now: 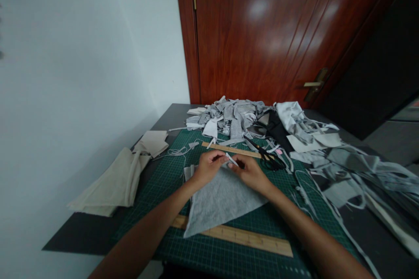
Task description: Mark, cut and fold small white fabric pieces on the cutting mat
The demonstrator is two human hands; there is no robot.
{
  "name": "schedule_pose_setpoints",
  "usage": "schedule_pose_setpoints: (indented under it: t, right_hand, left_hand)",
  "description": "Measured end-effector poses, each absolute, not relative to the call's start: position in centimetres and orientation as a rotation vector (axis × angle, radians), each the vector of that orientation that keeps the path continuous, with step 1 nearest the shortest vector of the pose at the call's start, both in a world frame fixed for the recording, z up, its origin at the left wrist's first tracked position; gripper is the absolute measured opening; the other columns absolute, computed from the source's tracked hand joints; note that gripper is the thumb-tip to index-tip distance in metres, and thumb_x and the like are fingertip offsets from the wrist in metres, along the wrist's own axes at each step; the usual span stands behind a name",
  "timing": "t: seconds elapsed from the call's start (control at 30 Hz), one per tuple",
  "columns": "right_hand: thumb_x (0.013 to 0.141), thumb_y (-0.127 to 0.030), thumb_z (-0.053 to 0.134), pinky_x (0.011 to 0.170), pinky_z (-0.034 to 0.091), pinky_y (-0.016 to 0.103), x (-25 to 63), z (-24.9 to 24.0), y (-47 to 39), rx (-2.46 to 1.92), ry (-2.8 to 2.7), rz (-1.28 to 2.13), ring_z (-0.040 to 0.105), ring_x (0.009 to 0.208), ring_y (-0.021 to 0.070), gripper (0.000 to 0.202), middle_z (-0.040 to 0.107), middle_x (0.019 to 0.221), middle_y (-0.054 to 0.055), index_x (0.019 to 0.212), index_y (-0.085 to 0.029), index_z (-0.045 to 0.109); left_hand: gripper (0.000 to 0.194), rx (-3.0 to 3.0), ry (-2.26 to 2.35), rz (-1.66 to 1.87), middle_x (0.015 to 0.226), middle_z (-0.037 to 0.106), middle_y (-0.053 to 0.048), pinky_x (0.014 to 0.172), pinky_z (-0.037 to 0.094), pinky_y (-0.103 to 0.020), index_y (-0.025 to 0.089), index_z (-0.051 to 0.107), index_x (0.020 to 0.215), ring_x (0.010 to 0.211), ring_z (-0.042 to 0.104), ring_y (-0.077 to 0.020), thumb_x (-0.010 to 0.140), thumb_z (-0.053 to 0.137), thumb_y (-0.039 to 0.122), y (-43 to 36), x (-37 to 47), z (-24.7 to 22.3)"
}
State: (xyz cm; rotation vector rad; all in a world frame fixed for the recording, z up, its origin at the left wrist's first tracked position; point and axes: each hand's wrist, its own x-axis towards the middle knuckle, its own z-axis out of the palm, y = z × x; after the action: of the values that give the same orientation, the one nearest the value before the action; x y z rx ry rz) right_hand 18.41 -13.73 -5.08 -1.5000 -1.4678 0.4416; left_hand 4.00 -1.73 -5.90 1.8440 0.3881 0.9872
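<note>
So both hands are up close together mid-bench, fingers pinched tight. The left hand (209, 166) and the right hand (250, 173) each grip a small white fold (231, 159) from either side; can't tell if it's the edge of the gray cloth or a separate bit. The gray cloth (224, 205) spreads out under the hands toward the near side, one corner lying over a wooden ruler (252, 237). All that sits on a green cutting mat (157, 200). Just past the hands there's a second ruler (214, 146), with black scissors (271, 162) to the right, partly over it. Farther back is a big heap of gray and white scraps (234, 117). Cream cloth (109, 183) lies on the left of the dark bench (80, 236), more gray strips (343, 183) on the right, and a reddish wooden door (248, 39) stands behind.
</note>
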Motion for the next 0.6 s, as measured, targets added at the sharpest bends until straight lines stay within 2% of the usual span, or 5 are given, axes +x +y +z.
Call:
schedule_pose_setpoints:
  t: [0.1, 0.23, 0.33, 0.6]
  right_hand:
    - [0.094, -0.038, 0.057, 0.062, 0.038, 0.027, 18.38, -4.79, -13.74, -1.47, -1.499, 0.466, 0.052, 0.066, 0.0159, 0.023, 0.058, 0.071, -0.001, 0.083, -0.019, 0.064]
    - [0.096, -0.042, 0.057, 0.062, 0.037, 0.027, 17.97, -4.63, -13.81, -1.501, -1.477, 0.43, 0.052, 0.067, 0.016, 0.027, 0.057, 0.072, -0.001, 0.082, -0.02, 0.062]
    - [0.098, -0.046, 0.055, 0.061, 0.036, 0.027, 17.87, -4.69, -13.9, -1.518, -1.494, 0.414, 0.052, 0.067, 0.0158, 0.031, 0.058, 0.072, -0.002, 0.08, -0.021, 0.058]
    - [0.099, -0.039, 0.051, 0.063, 0.039, 0.028, 18.67, -5.18, -14.03, -1.642, -1.516, 0.363, 0.055, 0.066, 0.0171, 0.021, 0.061, 0.073, -0.001, 0.086, -0.022, 0.053]
  left_hand:
    - [0.022, 1.895, 0.347, 0.956, 0.077, 0.071, -0.002, 0.065, 0.046, -0.025, 0.017, 0.078, 0.087, 0.07, 0.062, -0.0158, 0.085, 0.07, 0.037, -1.69, 3.84, -5.51]
    - [0.023, 1.965, 0.327, 0.929, 0.071, 0.068, -0.002, 0.065, 0.045, -0.026, 0.017, 0.073, 0.074, 0.069, 0.06, -0.0163, 0.085, 0.067, 0.036, -1.58, 3.73, -5.1]
    - [0.025, 1.888, 0.347, 0.916, 0.069, 0.066, -0.002, 0.061, 0.043, -0.025, 0.017, 0.071, 0.073, 0.065, 0.058, -0.0155, 0.084, 0.068, 0.04, -1.53, 3.82, -5.16]
    - [0.028, 1.776, 0.401, 0.965, 0.073, 0.065, 0.0, 0.063, 0.045, -0.025, 0.017, 0.068, 0.079, 0.067, 0.057, -0.0143, 0.083, 0.07, 0.045, -1.44, 4.26, -5.65]
